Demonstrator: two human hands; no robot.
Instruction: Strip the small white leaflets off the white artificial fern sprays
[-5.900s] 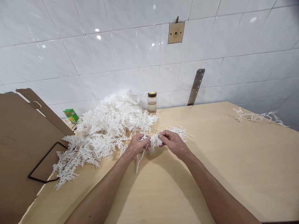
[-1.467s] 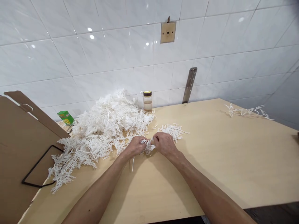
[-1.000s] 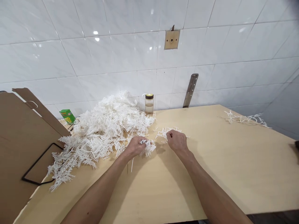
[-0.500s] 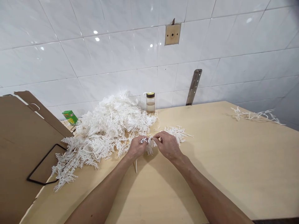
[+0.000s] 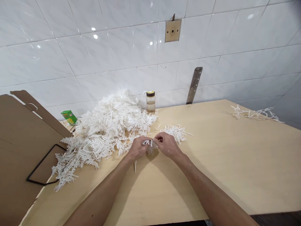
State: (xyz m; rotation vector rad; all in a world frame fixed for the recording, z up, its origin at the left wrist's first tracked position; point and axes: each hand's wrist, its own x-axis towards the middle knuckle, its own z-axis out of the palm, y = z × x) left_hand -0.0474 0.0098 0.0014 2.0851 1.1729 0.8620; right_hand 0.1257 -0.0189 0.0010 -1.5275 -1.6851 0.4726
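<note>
My left hand (image 5: 139,147) is closed round a white feathery sprig (image 5: 150,148), whose thin stem sticks out below the palm. My right hand (image 5: 167,143) pinches at the sprig's other side, thumb and forefinger together, close to the left fingertips. A big heap of white sprigs (image 5: 117,121) lies behind and to the left of my hands. Just beyond the right hand is a small pile of white pieces (image 5: 177,132) on the pale wooden table (image 5: 225,163).
A jar with a dark lid (image 5: 150,102) stands behind the heap by the tiled wall. At left are a cardboard box (image 5: 28,150), a black wire frame (image 5: 35,171) and a green packet (image 5: 69,117). Bare white stems (image 5: 256,114) lie at the back right.
The view has shifted slightly. My right fingers have moved in a little nearer to my left hand at the sprig.
</note>
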